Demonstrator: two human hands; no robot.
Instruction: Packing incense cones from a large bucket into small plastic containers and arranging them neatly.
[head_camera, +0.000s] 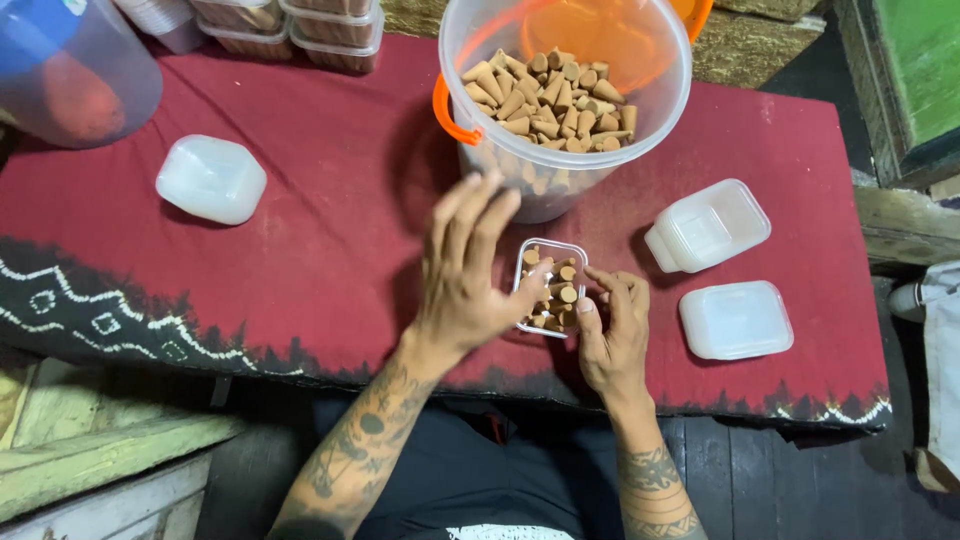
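A small clear plastic box (552, 252) holding several tan cones (562, 292) sits on the red cloth (330, 200) near the front edge. My left hand (465, 270) rests against the box's left side, thumb at its rim, fingers spread toward the bucket. On the box's right side is my right hand (612, 335), with fingertips pinching at the cones inside. Just behind stands a large clear bucket (660, 100) with an orange handle, full of the same tan cones (550, 100).
A stack of empty clear boxes (708, 225) and a flat stack of lids (736, 320) lie to the right. Another white lid stack (210, 178) sits at left. A big clear jar (70, 70) and filled boxes (300, 25) stand at the back.
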